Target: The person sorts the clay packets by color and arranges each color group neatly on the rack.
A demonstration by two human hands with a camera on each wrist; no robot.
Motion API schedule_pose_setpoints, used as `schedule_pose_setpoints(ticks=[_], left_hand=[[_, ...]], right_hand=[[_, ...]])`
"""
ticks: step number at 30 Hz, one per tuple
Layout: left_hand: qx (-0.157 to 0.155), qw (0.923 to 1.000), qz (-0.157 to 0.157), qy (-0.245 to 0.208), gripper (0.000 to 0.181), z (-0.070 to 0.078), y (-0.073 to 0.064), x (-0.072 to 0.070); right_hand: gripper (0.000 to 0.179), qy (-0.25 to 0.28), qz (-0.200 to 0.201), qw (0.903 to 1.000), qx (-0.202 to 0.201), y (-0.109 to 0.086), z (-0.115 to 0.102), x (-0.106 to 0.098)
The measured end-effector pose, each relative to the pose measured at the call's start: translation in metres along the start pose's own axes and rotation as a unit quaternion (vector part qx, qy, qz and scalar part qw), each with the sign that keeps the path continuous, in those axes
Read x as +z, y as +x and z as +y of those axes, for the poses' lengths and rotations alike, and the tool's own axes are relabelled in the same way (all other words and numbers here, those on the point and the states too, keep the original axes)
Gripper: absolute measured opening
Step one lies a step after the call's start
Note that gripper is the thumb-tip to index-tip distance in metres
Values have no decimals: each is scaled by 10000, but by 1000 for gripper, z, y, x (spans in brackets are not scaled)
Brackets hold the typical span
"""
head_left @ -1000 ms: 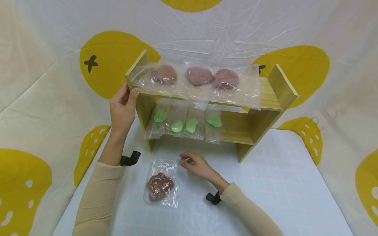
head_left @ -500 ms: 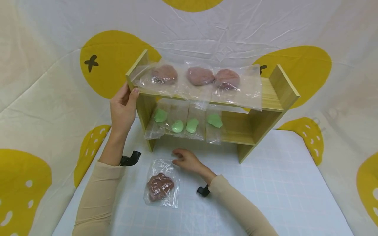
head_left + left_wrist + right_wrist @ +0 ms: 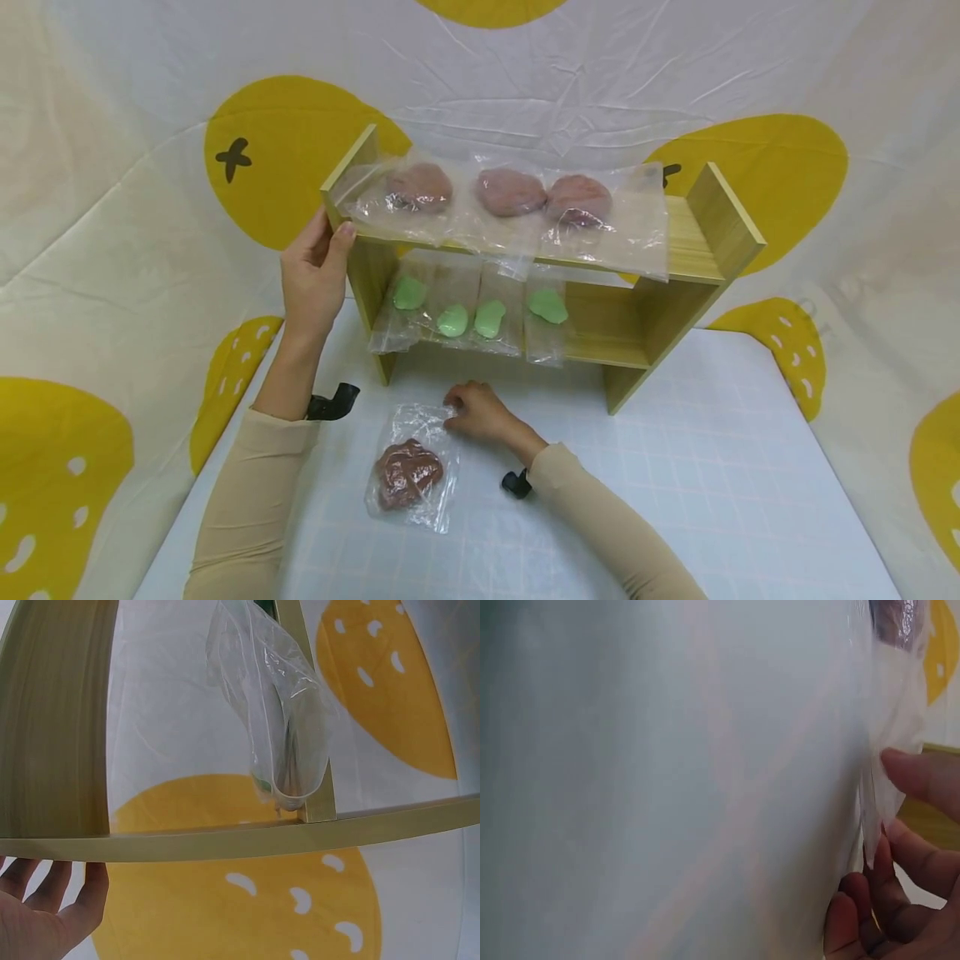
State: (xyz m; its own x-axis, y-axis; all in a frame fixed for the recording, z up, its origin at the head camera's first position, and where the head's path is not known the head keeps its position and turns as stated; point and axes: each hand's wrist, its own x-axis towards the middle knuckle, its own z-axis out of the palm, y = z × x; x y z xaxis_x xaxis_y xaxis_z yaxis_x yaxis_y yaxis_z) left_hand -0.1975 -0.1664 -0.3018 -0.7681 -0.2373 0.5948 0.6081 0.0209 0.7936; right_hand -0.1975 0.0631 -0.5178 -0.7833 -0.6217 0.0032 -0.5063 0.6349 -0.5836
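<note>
My left hand (image 3: pixel 313 279) grips the left side panel of a small wooden shelf (image 3: pixel 693 242), thumb at the front edge. In the left wrist view its fingers (image 3: pixel 88 900) lie against the panel's edge. On the table, my right hand (image 3: pixel 483 412) pinches the upper right edge of a clear plastic bag (image 3: pixel 431 508) holding a brown lump (image 3: pixel 408 473). The right wrist view shows the thumb (image 3: pixel 915 772) and fingers on either side of the thin plastic.
Three bags with pinkish-brown lumps (image 3: pixel 512 192) lie on the top board. Several bags with pale green lumps (image 3: pixel 453 320) lie on the lower board, overhanging its front. A patterned cloth (image 3: pixel 480 75) hangs behind. The table (image 3: pixel 735 467) extends to the right.
My right hand has moved left to the bag with the brown lump and taken hold of its upper edge, shifting the bag slightly. My left hand stays on the shelf.
</note>
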Motion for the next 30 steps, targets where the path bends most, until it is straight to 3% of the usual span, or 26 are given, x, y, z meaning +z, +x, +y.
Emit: schedule_pose_setpoints(ticks=[6, 10, 15, 18, 23, 26, 30], left_hand=[[13, 9999, -20, 104, 42, -1, 0, 0], [6, 9999, -13, 105, 41, -2, 0, -1], [17, 9999, -4, 99, 41, -2, 0, 0], [28, 9999, -8, 137, 41, -2, 0, 0], [4, 9997, 19, 240, 41, 0, -1, 1], [13, 9997, 22, 241, 41, 1, -1, 1], [28, 9998, 25, 219, 40, -1, -1, 1]], right_hand=[[18, 122, 47, 9999, 58, 0, 0, 2], [14, 814, 8, 9963, 280, -2, 1, 4], [27, 1986, 129, 9774, 711, -5, 8, 8], [42, 2810, 150, 9540, 1032, -11, 9, 10], [36, 4359, -77, 8893, 1382, -21, 9, 11], [27, 4922, -276, 8580, 1442, -26, 7, 11], [34, 5484, -609, 8192, 1566, -33, 3, 10]])
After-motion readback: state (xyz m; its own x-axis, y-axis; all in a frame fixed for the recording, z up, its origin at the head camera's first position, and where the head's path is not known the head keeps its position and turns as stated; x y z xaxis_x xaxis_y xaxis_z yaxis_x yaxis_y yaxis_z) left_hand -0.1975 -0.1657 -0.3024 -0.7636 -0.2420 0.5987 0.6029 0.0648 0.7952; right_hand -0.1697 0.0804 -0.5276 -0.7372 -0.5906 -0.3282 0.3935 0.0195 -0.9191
